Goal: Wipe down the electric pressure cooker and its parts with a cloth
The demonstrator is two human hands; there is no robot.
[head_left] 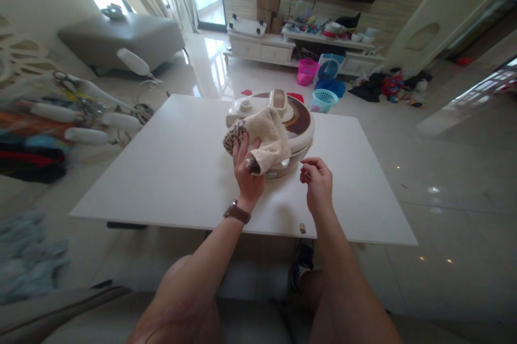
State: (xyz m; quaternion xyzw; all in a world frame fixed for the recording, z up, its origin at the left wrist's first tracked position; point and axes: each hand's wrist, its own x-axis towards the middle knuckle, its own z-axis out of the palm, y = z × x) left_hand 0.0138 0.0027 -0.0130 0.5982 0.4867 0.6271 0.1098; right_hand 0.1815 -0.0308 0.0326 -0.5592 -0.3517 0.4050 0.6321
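Observation:
On the white table sits a rounded cream-and-brown kitchen appliance (299, 142) with a brown glossy lid and a handle on top. My left hand (247, 163) presses a beige cloth (266, 131) with a brown patterned side against the front left of the appliance, fingers spread over the fabric. Part of the cloth drapes across the appliance's front and lid. Just right of the appliance's lower front, my right hand (318, 182) hovers above the table with its fingers curled together; nothing shows in them. A watch is on my left wrist.
The white table (161, 172) has a small sticker (302, 228) near its front edge. Beyond stand a pink basket (307, 72), a light blue basket (324, 97) and a low white cabinet (258, 49) with clutter. A lamp with several white shades (86, 135) lies at the left.

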